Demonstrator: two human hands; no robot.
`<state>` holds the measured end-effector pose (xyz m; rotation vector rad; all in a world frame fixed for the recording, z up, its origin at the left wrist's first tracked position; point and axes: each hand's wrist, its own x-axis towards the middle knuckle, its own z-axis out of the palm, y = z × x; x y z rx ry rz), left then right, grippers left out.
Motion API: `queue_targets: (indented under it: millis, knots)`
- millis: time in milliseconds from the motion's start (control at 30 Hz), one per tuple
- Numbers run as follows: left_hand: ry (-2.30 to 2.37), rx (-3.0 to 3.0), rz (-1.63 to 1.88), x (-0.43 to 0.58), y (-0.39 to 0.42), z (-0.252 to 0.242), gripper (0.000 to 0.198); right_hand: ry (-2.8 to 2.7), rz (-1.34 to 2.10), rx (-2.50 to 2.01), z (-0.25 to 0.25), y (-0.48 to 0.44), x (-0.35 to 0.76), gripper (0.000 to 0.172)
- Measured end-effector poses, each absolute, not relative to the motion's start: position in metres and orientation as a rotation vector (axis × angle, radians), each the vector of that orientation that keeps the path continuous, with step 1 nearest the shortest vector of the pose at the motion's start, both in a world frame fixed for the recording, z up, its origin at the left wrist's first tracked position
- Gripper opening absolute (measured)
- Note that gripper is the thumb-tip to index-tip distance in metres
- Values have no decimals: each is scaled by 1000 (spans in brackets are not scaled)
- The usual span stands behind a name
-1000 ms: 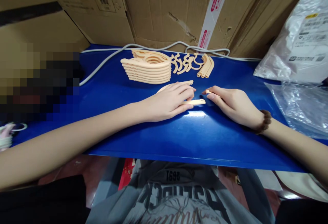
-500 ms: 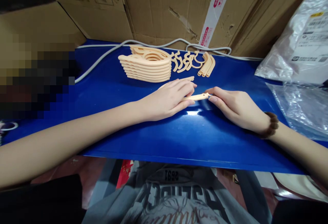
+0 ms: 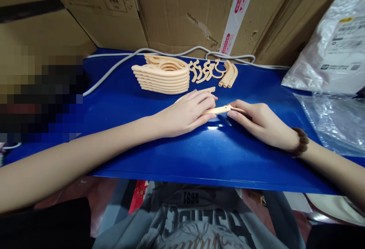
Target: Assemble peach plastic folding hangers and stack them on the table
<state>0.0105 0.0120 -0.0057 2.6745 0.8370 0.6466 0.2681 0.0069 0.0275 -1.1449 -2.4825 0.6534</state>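
My left hand (image 3: pixel 189 112) lies palm down, closed around a peach-coloured plastic hanger part (image 3: pixel 219 110). Its flat end with a small dark hole sticks out past the thumb, and another tip shows beyond the fingers. My right hand (image 3: pixel 262 121), with a brown bracelet at the wrist, pinches a thin peach hanger piece (image 3: pixel 238 109) against that end. Most of the thin piece is hidden by the fingers. Behind my hands sit a stack of hanger bodies (image 3: pixel 162 81), several loose hanger hooks (image 3: pixel 205 72) and a few curved hanger arms (image 3: pixel 229 75).
A white cable (image 3: pixel 114 66) runs along the back of the blue table (image 3: pixel 182 157), before cardboard boxes (image 3: pixel 182 9). To the right are a white plastic parcel bag (image 3: pixel 333 51) and a clear plastic bag (image 3: pixel 333 123). A pixelated patch covers the left side.
My right fingers have shifted slightly left along the thin piece, so more of it shows between them. The left hand keeps its hold, and the view has tilted a little.
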Motion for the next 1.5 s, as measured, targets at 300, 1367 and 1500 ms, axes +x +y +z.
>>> queue_targets:
  millis: [300,1367,1500]
  knots:
    - [810,2694,658,10,14,-5,28,-2480,653,-1149,25,8,268,36]
    - [780,2654,637,14,10,-6,29,-2726,46,-1054,24,5,271,49]
    - [770,2663,659,13,11,-7,29,-2756,-279,-1034,20,3,271,56]
